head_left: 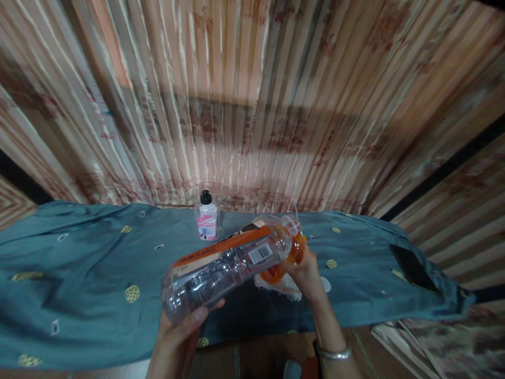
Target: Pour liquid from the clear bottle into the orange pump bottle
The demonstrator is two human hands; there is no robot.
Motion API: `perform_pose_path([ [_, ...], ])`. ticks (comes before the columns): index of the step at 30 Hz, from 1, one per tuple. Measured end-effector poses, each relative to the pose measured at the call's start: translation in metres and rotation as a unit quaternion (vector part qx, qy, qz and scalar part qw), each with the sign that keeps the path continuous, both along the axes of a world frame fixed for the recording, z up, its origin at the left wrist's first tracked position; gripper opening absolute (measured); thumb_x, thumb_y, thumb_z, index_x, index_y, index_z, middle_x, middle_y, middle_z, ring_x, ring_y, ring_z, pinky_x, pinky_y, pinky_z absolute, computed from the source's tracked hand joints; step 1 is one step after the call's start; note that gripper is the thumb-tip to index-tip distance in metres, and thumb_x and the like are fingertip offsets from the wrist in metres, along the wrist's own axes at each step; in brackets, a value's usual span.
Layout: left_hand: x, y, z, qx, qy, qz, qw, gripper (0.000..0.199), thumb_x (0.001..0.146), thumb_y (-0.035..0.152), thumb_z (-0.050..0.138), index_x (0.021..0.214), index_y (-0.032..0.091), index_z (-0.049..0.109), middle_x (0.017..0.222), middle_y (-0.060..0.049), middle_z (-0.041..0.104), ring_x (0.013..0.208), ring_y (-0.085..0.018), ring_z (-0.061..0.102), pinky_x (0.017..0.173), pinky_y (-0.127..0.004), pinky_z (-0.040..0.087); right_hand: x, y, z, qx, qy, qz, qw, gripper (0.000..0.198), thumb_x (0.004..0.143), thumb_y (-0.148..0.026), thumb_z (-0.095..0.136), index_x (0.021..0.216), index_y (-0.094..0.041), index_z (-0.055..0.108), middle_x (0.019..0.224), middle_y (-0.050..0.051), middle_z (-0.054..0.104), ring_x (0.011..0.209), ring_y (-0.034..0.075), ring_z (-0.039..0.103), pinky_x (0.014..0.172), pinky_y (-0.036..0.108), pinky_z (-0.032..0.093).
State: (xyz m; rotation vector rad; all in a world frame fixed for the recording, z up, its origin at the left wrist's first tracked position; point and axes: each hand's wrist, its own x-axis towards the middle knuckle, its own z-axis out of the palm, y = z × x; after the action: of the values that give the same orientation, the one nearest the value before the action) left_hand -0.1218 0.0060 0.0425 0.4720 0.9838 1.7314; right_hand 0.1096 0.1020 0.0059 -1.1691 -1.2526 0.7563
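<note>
My left hand (179, 329) grips the base of a large clear plastic bottle (229, 266) with an orange-and-black label and a barcode. The bottle lies tilted, its open neck pointing up and to the right. My right hand (303, 273) holds a small orange container (294, 255) right at the bottle's mouth, over a white cloth (276, 287) on the table. Whether anything flows between them cannot be told.
A teal cloth with yellow motifs (87, 273) covers the table. A small bottle with a black cap and pink label (207, 218) stands at the back. A dark phone (412, 268) lies at the right. A striped curtain (252, 105) hangs behind.
</note>
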Motion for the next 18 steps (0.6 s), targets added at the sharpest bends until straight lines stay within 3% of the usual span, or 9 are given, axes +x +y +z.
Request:
perform_pose_path([
  [18,-0.0010,-0.0003,0.0011,-0.004,0.012,-0.012,1.000,0.086,0.054,0.027,0.097,0.134,0.033,0.066,0.121,-0.006,0.077,0.101,-0.032,0.075,0.068,-0.034,0.066,-0.0020,-0.0017,0.0072,-0.011,0.010,0.010,1.000,0.056,0.061,-0.043,0.092,0.105,-0.023,0.064,0.100,0.008,0.082,0.088,0.029,0.080,0.078,0.041,0.067],
])
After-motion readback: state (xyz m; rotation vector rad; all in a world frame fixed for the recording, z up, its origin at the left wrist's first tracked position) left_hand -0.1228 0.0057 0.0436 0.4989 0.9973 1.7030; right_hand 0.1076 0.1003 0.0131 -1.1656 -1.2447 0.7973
